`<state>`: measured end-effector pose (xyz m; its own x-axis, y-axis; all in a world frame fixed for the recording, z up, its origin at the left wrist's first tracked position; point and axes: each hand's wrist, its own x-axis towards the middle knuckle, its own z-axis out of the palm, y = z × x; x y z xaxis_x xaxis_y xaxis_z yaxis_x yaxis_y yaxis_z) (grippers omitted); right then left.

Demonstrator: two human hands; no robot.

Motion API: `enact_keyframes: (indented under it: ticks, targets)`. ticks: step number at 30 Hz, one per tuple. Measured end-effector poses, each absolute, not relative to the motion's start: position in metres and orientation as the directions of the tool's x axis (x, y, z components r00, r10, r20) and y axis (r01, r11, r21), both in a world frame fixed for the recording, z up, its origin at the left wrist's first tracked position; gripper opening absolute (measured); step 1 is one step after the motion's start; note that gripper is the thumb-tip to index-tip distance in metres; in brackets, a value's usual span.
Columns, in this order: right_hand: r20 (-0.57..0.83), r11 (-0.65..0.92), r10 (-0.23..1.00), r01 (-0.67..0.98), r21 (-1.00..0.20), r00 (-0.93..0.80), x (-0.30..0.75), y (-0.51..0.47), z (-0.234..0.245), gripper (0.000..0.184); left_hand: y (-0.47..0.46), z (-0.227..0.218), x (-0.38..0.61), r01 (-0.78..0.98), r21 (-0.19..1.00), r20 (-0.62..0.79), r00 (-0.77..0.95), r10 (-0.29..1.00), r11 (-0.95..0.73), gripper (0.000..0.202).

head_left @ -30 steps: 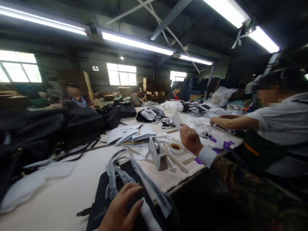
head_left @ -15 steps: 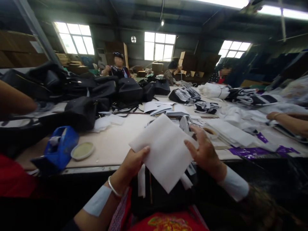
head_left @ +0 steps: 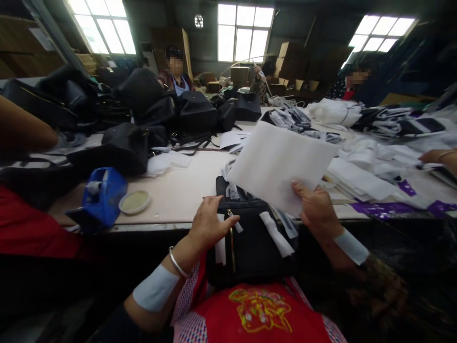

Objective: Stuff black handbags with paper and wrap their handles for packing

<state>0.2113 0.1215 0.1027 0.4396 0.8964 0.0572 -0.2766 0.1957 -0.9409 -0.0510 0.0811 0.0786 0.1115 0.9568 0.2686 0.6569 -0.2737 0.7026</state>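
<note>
My right hand (head_left: 316,209) pinches the lower edge of a white foam sheet (head_left: 278,162) and holds it up over the table edge. My left hand (head_left: 210,224) rests on the top of a black bag (head_left: 250,243) that lies half on my lap, half against the table; its fingers curl around the bag's opening near a gold zipper pull. White paper strips stick out from the bag's straps. A silver bangle circles my left wrist.
A blue tape dispenser (head_left: 102,195) and a round lid (head_left: 134,201) sit at the left of the table (head_left: 178,190). Black bags (head_left: 143,114) pile behind. White sheets (head_left: 360,176) and purple scraps (head_left: 385,209) lie at right. Several people work around; an arm reaches in at left.
My left hand has let go of the white sheet and dropped onto the black bag. My right hand has lifted the sheet up and to the right. The camera has tilted down.
</note>
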Motion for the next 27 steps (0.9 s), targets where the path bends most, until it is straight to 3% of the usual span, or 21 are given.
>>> enact_keyframes:
  ticks: [3, 6, 9, 12, 15, 17, 20, 22, 24, 27]
  targets:
    - [0.053, 0.172, 0.897, -0.236, -0.956, 0.438, 0.219, 0.117, 0.094, 0.047, 0.071, 0.063, -0.055, 0.805, 0.567, 0.198, 0.075, 0.977, -0.177, 0.072]
    - [0.000, 0.079, 0.948, -0.234, -0.969, 0.319, 0.211, 0.106, 0.082, 0.046, 0.064, 0.050, -0.052, 0.813, 0.563, 0.229, 0.017, 0.973, -0.146, 0.075]
    - [-0.008, 0.040, 0.969, -0.189, -0.981, 0.247, 0.202, 0.102, 0.072, 0.044, 0.057, 0.051, -0.052, 0.748, 0.654, 0.241, -0.061, 0.969, -0.115, 0.072]
    - [0.000, 0.041, 0.967, -0.157, -0.987, 0.255, 0.198, 0.110, 0.066, 0.046, 0.040, 0.059, -0.054, 0.590, 0.807, 0.135, -0.142, 0.981, -0.025, 0.071]
    - [-0.030, 0.003, 0.981, -0.172, -0.985, 0.193, 0.194, 0.119, 0.063, 0.049, 0.016, 0.067, -0.060, 0.367, 0.930, 0.018, -0.061, 0.998, 0.006, 0.080]
    - [-0.110, -0.102, 0.993, -0.157, -0.982, 0.047, 0.193, 0.122, 0.063, 0.049, 0.005, 0.070, -0.066, 0.365, 0.928, 0.060, 0.035, 0.998, -0.069, 0.076]
    - [-0.246, -0.233, 0.939, 0.082, -0.969, -0.239, 0.192, 0.120, 0.065, 0.042, 0.001, 0.072, -0.079, 0.538, 0.801, 0.226, 0.135, 0.965, -0.263, 0.045]
    - [-0.253, -0.143, 0.915, 0.333, -0.932, -0.316, 0.194, 0.115, 0.067, 0.032, 0.007, 0.069, -0.084, 0.630, 0.719, 0.283, 0.118, 0.952, -0.293, 0.031]
    - [-0.173, 0.027, 0.932, 0.539, -0.842, -0.318, 0.199, 0.109, 0.070, 0.027, 0.014, 0.063, -0.086, 0.673, 0.709, 0.263, 0.027, 0.964, -0.212, 0.033]
    - [-0.033, 0.155, 0.967, 0.686, -0.711, -0.252, 0.216, 0.100, 0.074, 0.032, 0.025, 0.050, -0.082, 0.580, 0.814, 0.086, -0.058, 0.995, -0.036, 0.043]
